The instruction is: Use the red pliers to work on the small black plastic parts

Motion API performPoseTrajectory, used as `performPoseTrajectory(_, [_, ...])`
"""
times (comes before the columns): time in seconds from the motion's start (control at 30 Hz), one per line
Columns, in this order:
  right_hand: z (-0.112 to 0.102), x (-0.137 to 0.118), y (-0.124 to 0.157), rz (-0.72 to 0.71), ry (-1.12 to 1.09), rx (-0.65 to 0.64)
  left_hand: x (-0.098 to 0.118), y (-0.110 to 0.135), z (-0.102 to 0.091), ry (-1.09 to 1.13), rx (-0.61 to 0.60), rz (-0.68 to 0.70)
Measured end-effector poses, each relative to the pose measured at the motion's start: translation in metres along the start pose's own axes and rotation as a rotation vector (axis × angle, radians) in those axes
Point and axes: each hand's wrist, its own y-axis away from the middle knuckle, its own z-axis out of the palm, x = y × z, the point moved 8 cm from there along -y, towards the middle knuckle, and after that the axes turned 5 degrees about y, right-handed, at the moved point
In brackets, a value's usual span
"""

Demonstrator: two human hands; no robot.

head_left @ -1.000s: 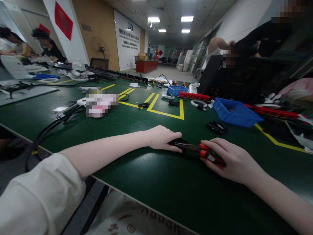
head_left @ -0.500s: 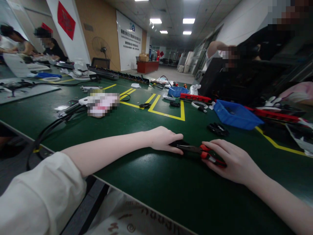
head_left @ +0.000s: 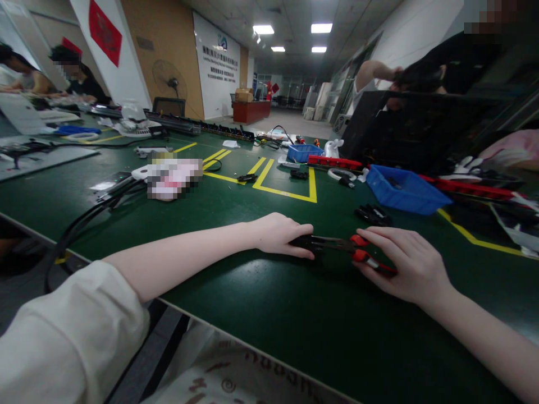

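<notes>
The pliers (head_left: 347, 245) lie between the two hands, over the near part of the surface (head_left: 252, 314). Their long axis runs mostly crosswise, slightly slanted: the dark nose points left, while the red-and-black handles trail right and a little nearer the person. The two handles stand apart from each other. The right hand (head_left: 415, 261) has its grip clamped on them, fingers on the upper handle and thumb at the lower one. At the nose, the left hand (head_left: 278, 233) pinches a black piece (head_left: 301, 242) between thumb and fingers; whether the nose bites it, one cannot tell. The black piece points right, roughly in line with the pliers.

Beyond the right hand sits a cluster of black parts (head_left: 374, 214), and past that a blue bin (head_left: 406, 199). Farther out, straight ahead, yellow tape (head_left: 286, 194) marks the surface, with a small black part (head_left: 298, 174) inside its outline. A pixelated pink thing (head_left: 174, 178) lies to the left.
</notes>
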Motion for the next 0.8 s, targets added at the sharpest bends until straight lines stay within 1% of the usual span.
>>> performPoseTrajectory(0.1, [-0.002, -0.001, -0.001, -0.014, -0.010, 0.013, 0.001, 0.001, 0.000, -0.012, 0.002, -0.003])
performPoseTrajectory(0.3, [0.001, 0.000, 0.001, 0.004, 0.024, -0.030, 0.001, 0.001, 0.000, -0.009, -0.007, 0.005])
performPoseTrajectory(0.47, [0.005, -0.001, 0.005, -0.044, 0.007, -0.033, 0.001, 0.001, 0.001, 0.026, -0.008, 0.033])
performPoseTrajectory(0.67, [0.009, -0.001, 0.003, -0.027, -0.034, -0.052, 0.001, 0.002, 0.000, 0.043, 0.003, 0.053])
performPoseTrajectory(0.8, [0.007, -0.005, 0.000, -0.062, -0.019, -0.043, 0.001, 0.002, 0.000, 0.054, 0.003, 0.045])
